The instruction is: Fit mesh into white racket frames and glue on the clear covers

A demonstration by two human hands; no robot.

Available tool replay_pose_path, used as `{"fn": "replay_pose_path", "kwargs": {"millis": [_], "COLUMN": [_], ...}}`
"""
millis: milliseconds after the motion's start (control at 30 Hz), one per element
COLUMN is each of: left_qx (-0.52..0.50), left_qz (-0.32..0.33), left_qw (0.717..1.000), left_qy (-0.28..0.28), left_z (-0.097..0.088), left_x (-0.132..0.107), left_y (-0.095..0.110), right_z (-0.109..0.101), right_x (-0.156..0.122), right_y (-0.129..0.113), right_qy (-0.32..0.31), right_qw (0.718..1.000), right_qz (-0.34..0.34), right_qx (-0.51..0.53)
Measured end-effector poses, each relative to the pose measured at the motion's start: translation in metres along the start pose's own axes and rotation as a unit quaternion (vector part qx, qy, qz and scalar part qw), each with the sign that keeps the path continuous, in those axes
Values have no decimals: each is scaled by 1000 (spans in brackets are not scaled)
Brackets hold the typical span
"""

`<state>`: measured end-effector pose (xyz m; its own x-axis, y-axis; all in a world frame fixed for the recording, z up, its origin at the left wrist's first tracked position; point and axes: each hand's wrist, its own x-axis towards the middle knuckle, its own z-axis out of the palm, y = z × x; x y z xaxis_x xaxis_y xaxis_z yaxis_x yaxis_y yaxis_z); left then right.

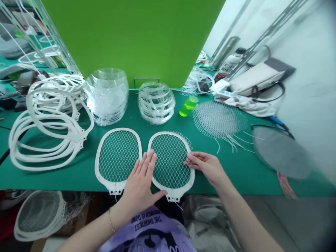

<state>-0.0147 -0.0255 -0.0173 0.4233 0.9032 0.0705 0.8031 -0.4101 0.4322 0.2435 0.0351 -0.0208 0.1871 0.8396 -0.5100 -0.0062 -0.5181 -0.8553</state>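
Observation:
Two white plastic racket-head frames with mesh lie side by side on the green table, the left frame [96,164] and the right frame [193,179]. A white mesh [169,159] spans the right frame, and its edge sticks out past the upper right rim. My left hand [140,185] lies flat over the adjoining rims, fingers stretched and thumb spread near the right frame's tab. At the right rim, my right hand [206,166] has its thumb and fingers pinched on the frame; whether the mesh edge is also between them I cannot tell.
White frames [52,150] pile up at left. Two stacks of clear plastic rings, a taller stack [107,99] and a shorter stack [156,105], stand before a green panel [136,38]. A green cylinder [189,106], loose mesh sheets [217,119] and a grey mesh disc [280,152] lie rightward.

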Motion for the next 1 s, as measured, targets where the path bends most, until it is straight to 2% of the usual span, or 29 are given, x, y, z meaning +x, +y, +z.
{"fn": "replay_pose_path", "kwargs": {"millis": [167,267,333,400,467,500,567,633,700,800,833,900,1000], "left_qx": [-1,9,16,20,22,21,22,35,68,137,158,180,188], "left_qz": [2,38,54,54,54,57,67,67,41,-54,-69,-63,-27], "left_qw": [1000,997,995,994,995,995,996,997,994,974,968,967,971], "left_qy": [-13,-63,-86,-89,-82,-76,-50,1,79,169,182,168,144], "left_z": [-2,-5,-5,-3,-1,-2,-12,-35,-70,-128,-144,-168,-185], "left_x": [1,3,4,2,0,0,4,19,43,87,101,120,133], "left_y": [-1,-4,-5,-5,-2,0,2,-4,-26,-86,-108,-149,-187], "right_z": [4,3,1,-1,1,5,20,41,64,89,93,95,89], "right_x": [2,1,-4,-13,-20,-21,-16,3,33,81,94,111,120], "right_y": [1,1,-1,-6,-15,-22,-40,-61,-83,-109,-115,-127,-142], "right_qy": [-3,13,48,135,193,190,137,96,80,37,17,-22,-64], "right_qw": [999,994,982,942,878,849,806,763,711,634,615,588,574], "right_qz": [-19,-16,-42,-118,-226,-277,-375,-456,-512,-495,-477,-457,-456], "right_qx": [-49,-105,-179,-282,-376,-407,-438,-448,-475,-593,-628,-667,-677]}}
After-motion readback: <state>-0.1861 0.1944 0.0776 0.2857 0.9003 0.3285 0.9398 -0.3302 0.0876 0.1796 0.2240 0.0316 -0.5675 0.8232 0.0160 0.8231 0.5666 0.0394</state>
